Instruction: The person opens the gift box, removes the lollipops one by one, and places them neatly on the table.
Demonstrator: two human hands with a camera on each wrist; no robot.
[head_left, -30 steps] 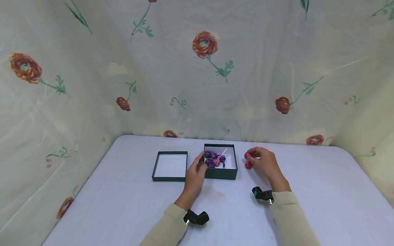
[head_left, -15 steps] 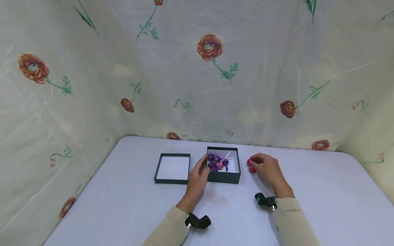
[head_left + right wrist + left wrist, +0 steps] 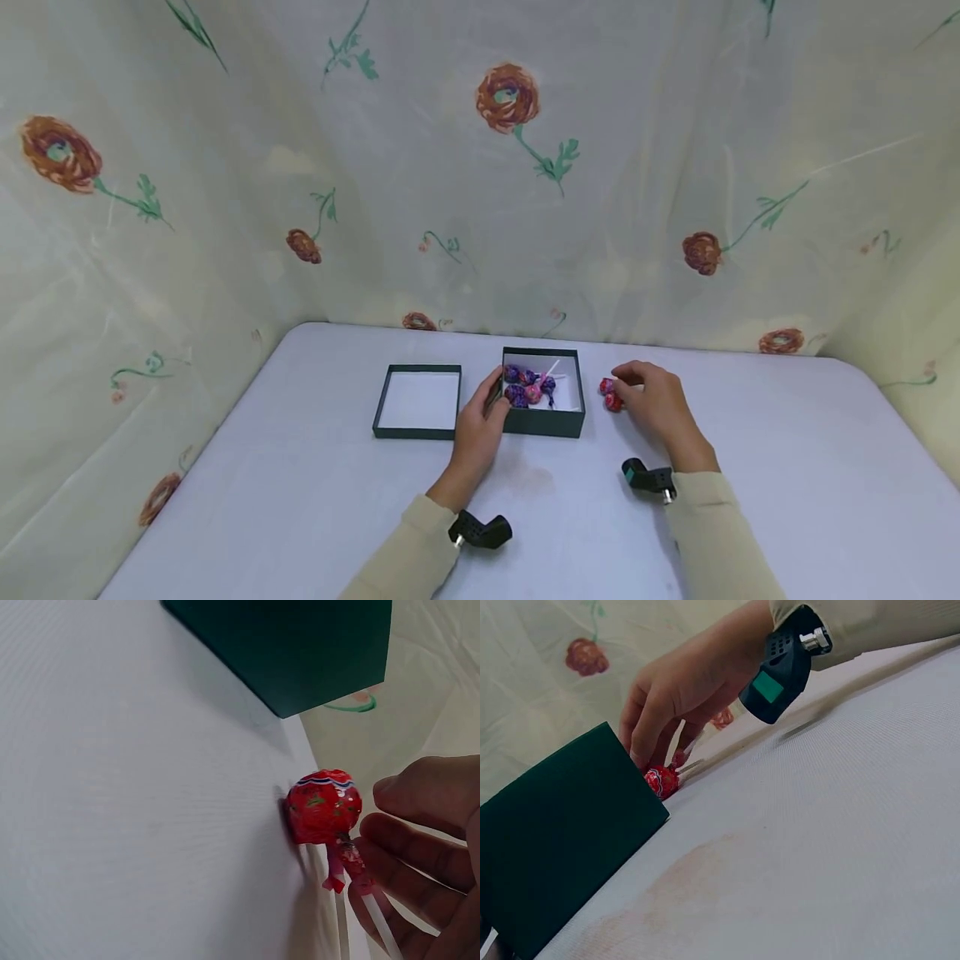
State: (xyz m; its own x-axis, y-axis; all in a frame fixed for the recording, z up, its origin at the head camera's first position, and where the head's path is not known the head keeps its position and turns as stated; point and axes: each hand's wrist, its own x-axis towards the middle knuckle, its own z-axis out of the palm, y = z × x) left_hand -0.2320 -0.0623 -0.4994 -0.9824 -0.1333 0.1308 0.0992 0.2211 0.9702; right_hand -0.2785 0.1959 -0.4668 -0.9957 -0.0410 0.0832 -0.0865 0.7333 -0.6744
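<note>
Now the left hand (image 3: pixel 476 432) grips a dark green box (image 3: pixel 543 423); the right hand (image 3: pixel 660 408), grip spread, is beside two red lollipops (image 3: pixel 613 402).

The right hand (image 3: pixel 424 844) enters from the right edge. Its thumb extends toward a red lollipop (image 3: pixel 322 806), with a visible gap between thumb tip and wrapper. The other fingers lie bent below the thumb, close to the twisted wrapper ends; whether they touch is not determinable. The wrapper is glossy red, with green marks and a blue-and-white wavy band. Two white sticks (image 3: pixel 381 924) run downward side by side; a second candy head is not distinguishable. A dark green box (image 3: pixel 300 652) stands near the lollipop, apart from it, on a white tablecloth (image 3: pixel 127 810). Behind is a pale curtain (image 3: pixel 439 690) with a green printed curl.
</note>
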